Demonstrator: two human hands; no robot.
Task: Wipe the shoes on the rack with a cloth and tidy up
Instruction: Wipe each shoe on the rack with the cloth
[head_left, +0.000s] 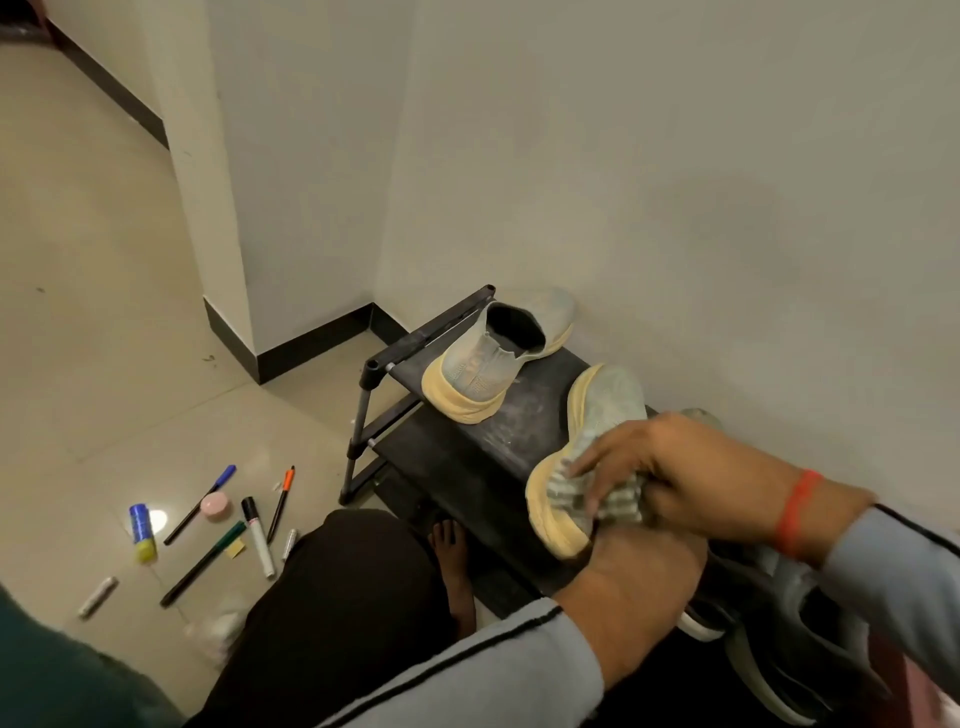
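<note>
The person wears grey sleeves (519, 670) edged with a thin black stripe, dark trousers (332, 597), a red thread band (797, 512) on the right wrist, and a bare foot (454, 561) shows.

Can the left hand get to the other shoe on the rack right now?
Probably not yet: the left hand is holding the near shoe. The path to the far shoe looks open.

Black shoe rack (467, 457) sits in the wall corner. One pale sneaker (496, 353) rests on its top shelf; left hand (639, 566) holds a second sneaker (587, 457) just above it while right hand (691, 473) presses a cloth (618, 499) against the heel. Markers (254, 535) lie scattered on the floor left of the rack.
</note>
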